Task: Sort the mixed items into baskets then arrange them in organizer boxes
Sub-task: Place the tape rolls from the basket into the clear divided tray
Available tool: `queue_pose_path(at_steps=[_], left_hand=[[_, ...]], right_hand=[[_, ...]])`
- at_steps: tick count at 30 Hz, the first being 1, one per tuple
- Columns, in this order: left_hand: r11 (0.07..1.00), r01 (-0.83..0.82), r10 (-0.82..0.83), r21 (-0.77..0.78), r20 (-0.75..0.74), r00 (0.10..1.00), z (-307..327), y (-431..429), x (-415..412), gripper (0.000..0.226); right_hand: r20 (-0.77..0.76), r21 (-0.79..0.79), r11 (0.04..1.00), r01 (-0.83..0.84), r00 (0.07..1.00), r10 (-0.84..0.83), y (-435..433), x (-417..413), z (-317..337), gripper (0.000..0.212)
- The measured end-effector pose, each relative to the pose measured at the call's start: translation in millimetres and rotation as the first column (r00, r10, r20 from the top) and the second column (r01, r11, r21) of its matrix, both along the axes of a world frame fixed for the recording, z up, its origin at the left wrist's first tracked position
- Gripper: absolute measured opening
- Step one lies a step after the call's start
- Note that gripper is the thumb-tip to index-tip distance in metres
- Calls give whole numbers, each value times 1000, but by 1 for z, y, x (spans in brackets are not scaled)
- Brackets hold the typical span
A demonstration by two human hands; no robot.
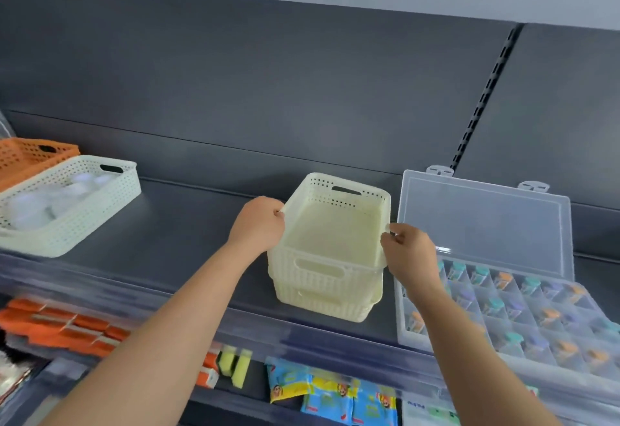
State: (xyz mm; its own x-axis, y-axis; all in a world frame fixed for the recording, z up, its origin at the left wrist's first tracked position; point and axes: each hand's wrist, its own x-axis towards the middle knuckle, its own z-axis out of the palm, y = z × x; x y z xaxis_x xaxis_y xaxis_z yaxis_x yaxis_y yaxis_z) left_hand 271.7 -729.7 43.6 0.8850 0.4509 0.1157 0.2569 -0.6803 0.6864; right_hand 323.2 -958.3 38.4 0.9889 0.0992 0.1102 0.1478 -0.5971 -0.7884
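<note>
An empty cream perforated basket point(335, 234) sits nested on top of a second cream basket point(322, 305) on the dark shelf. My left hand point(258, 224) grips the upper basket's left rim. My right hand point(407, 251) pinches its right rim. To the right lies a clear organizer box point(523, 321) with its lid point(486, 224) open, and its compartments hold small items with teal, orange and purple tops.
At the far left stand a white basket point(77, 221) holding white items and an orange basket point(27, 157) behind it. The shelf below carries orange packs point(63, 328), yellow sponges point(236, 365) and blue-and-yellow packets point(328, 392). A dark back panel point(268, 90) rises behind.
</note>
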Motion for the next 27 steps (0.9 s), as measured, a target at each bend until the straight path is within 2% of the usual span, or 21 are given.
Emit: queue_pose_path(at_steps=[6, 12, 15, 17, 19, 21, 23, 25, 27], left_hand=[[997, 76, -77, 16, 21, 997, -6, 12, 9, 23], [992, 113, -111, 56, -40, 993, -29, 15, 16, 28], [988, 127, -118, 92, -97, 988, -45, 14, 11, 31], [984, 134, -119, 118, -123, 985, -47, 14, 9, 30], [973, 150, -124, 173, -153, 980, -44, 16, 8, 30], [964, 148, -117, 220, -149, 982, -40, 20, 6, 30], [948, 126, -93, 291, -126, 988, -35, 28, 0, 29], [913, 105, -59, 395, -127, 990, -32, 41, -9, 28], [857, 87, -16, 508, -142, 990, -29, 60, -21, 30]], right_hand=[[68, -103, 992, 79, 995, -72, 10, -2, 4, 30], [44, -203, 977, 73, 997, -65, 10, -6, -17, 23], [30, -248, 967, 61, 998, -55, 9, -10, -31, 36], [55, -314, 945, 93, 995, -80, 11, -11, -35, 39], [144, -434, 888, 150, 985, -96, 14, -10, -32, 37], [261, -535, 826, 177, 965, -37, 21, -6, -27, 40], [316, -552, 823, 133, 947, 59, 35, -1, -18, 42], [300, -530, 847, 23, 940, 163, 55, 0, -12, 45], [268, -550, 831, -86, 924, 273, 79, -3, -10, 48]])
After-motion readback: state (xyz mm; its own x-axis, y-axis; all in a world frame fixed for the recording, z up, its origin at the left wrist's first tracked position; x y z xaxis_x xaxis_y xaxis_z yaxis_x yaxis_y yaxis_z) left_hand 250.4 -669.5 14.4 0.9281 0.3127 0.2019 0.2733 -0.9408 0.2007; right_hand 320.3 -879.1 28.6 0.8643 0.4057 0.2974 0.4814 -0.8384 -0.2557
